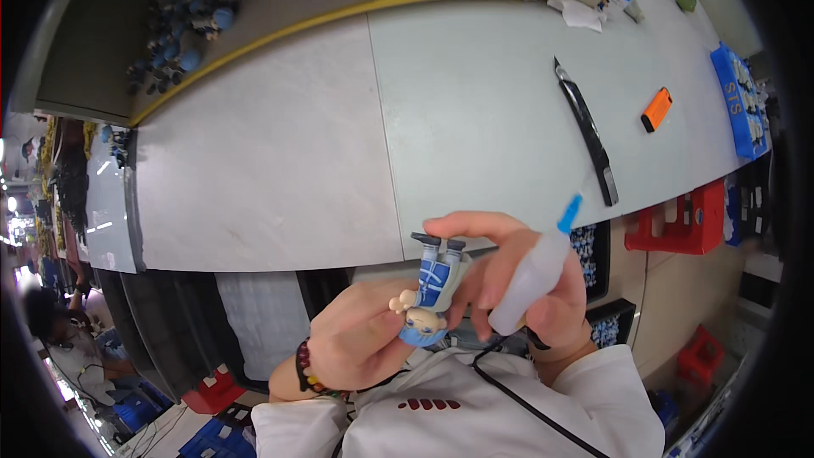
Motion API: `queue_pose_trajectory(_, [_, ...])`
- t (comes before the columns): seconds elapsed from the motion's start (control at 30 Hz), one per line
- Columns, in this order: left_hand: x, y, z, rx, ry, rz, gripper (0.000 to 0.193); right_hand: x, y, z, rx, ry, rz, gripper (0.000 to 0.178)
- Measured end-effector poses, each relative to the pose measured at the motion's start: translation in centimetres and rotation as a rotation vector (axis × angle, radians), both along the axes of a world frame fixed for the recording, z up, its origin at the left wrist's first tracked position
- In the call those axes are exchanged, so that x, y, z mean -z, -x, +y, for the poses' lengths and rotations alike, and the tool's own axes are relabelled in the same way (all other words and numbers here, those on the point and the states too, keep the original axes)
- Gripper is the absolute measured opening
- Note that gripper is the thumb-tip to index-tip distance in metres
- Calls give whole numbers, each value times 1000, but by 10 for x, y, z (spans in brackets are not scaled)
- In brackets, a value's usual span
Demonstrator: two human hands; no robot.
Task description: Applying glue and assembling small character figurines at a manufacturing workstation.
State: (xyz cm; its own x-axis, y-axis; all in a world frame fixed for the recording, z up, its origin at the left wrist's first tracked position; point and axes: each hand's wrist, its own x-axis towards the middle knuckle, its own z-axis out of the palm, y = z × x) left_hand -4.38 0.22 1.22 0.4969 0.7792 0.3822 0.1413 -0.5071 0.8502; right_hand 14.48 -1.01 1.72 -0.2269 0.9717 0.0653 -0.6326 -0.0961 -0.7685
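Observation:
A small toy figurine (434,282) with blue hair and a blue-and-white outfit is held in front of my chest, feet away from me and head toward me. My left hand (360,335) is closed on it, fingers pinched by its head and raised arm. In my right hand (555,288) is a whitish squeeze bottle (532,280) with a blue nozzle tip (570,213) pointing up and away. The right hand's fingers also reach the figurine, one at its dark shoes and others along its side. The left fingertips are partly hidden.
A craft knife (587,131) and an orange-and-black object (656,109) lie on the pale table (271,153). Many blue-haired figurines (222,17) fill the yellow-edged shelf. A blue bin (736,102) stands at the right end, a red stool (678,222) below. A dark cord (543,411) crosses my shirt.

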Motion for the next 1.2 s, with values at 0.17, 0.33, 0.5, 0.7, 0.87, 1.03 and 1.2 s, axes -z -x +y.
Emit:
queue_pose_trajectory(0.17, [12, -22, -8, 71, 153, -185, 38, 10, -3, -4, 55, 46, -48, 24])
queue_pose_trajectory(0.33, [27, -19, -16, 206, 704, -529, 33, 16, -4, -7, 95, 41, -45, 26])
queue_pose_trajectory(0.5, [21, -19, -6, 343, 1076, -627, 39, 14, 4, -4, 116, 38, -20, 25])
queue_pose_trajectory(0.7, [22, -19, 0, 292, 1159, -689, 34, 7, 4, -7, 314, 109, -250, 53])
queue_pose_trajectory(0.87, [20, -19, 2, 321, 1246, -859, 29, 19, -2, -3, 392, -87, -342, 61])
queue_pose_trajectory(1.03, [22, -16, -1, 311, 1195, -826, 33, 23, -5, -6, 456, -140, -164, 65])
queue_pose_trajectory(1.2, [25, -16, 0, 304, 1188, -840, 31, 23, -6, -5, 545, -98, -42, 55])
